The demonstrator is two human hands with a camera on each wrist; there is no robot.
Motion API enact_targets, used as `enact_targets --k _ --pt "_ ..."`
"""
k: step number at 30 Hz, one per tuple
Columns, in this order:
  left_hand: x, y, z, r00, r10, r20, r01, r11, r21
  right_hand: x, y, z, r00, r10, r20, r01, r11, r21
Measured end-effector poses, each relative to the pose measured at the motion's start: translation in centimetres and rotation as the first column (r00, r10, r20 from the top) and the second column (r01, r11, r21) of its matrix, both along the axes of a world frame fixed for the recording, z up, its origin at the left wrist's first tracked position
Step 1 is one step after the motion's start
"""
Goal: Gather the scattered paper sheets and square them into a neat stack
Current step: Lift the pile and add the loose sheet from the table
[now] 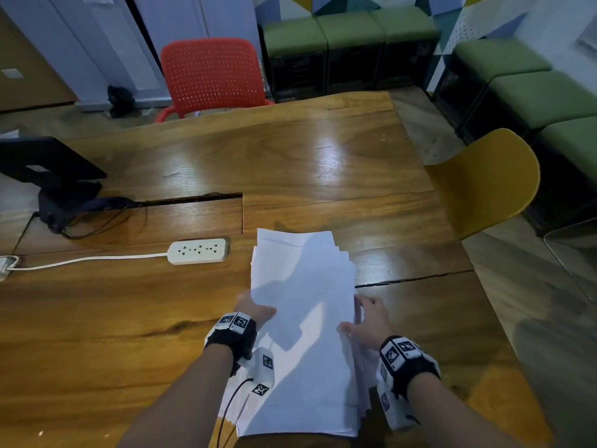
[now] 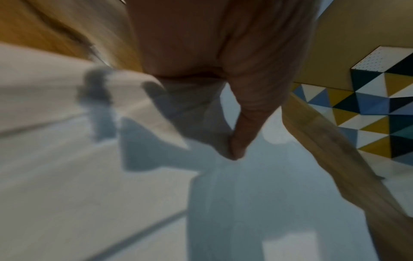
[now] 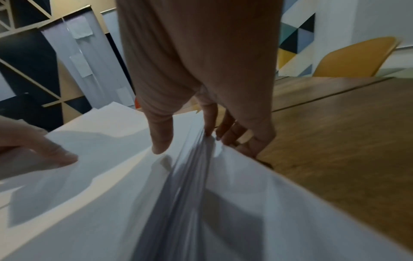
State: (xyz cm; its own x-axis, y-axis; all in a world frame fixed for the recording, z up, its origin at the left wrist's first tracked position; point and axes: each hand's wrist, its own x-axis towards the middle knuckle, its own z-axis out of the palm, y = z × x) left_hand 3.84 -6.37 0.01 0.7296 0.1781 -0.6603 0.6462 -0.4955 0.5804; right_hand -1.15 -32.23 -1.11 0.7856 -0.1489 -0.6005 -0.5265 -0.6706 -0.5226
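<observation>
A pile of white paper sheets lies lengthwise in front of me on the wooden table, its far and right edges fanned unevenly. My left hand grips the pile's left edge, thumb on the top sheet. My right hand holds the right edge. In the right wrist view its thumb presses on top and its fingers curl under the splayed sheets. The left wrist view is blurred, and the fingers of my left hand are hidden under the paper.
A white power strip with its cord lies left of the pile. A black device with cables stands at the far left by a cable slot. A red chair is behind the table, a yellow chair at its right.
</observation>
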Motion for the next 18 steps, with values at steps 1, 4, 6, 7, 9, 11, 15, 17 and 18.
enact_targets --k 1,4,6,7,9,11,15,17,18 --pt "0.1 -0.5 0.7 0.999 0.027 0.017 -0.027 0.999 -0.031 0.0 -0.8 -0.3 1.000 -0.017 0.009 0.017 0.998 0.057" --pt "0.9 -1.7 3.6 0.992 0.058 0.109 -0.035 0.980 -0.198 0.3 -2.7 -0.1 0.981 -0.190 0.037 0.173 0.945 0.276" --pt "2.0 -1.8 6.0 0.971 -0.055 0.233 0.115 0.961 -0.251 0.8 -3.8 1.3 0.956 -0.292 0.022 0.254 0.866 0.431" --pt "2.7 -1.8 7.3 0.952 -0.097 0.290 0.177 0.949 -0.262 1.1 -4.3 2.1 0.945 -0.326 0.033 0.261 0.809 0.527" --pt "4.0 -1.7 8.8 0.929 -0.103 0.355 0.214 0.932 -0.291 1.8 -4.8 4.3 0.920 -0.379 0.102 0.227 0.726 0.649" --pt "4.7 -1.8 10.3 0.904 -0.052 0.425 0.203 0.926 -0.318 2.9 -4.7 6.8 0.873 -0.457 0.171 0.209 0.668 0.714" --pt "4.9 -3.2 13.2 0.798 0.057 0.600 0.182 0.927 -0.329 4.9 -4.3 13.0 0.751 -0.554 0.359 0.103 0.636 0.764" --pt "4.8 -3.7 13.8 0.725 0.135 0.676 0.155 0.924 -0.350 5.2 -4.3 15.2 0.725 -0.535 0.434 0.043 0.664 0.747" --pt "4.7 -3.8 13.9 0.702 0.176 0.691 0.141 0.916 -0.376 5.2 -4.3 16.0 0.723 -0.510 0.466 0.006 0.679 0.734"
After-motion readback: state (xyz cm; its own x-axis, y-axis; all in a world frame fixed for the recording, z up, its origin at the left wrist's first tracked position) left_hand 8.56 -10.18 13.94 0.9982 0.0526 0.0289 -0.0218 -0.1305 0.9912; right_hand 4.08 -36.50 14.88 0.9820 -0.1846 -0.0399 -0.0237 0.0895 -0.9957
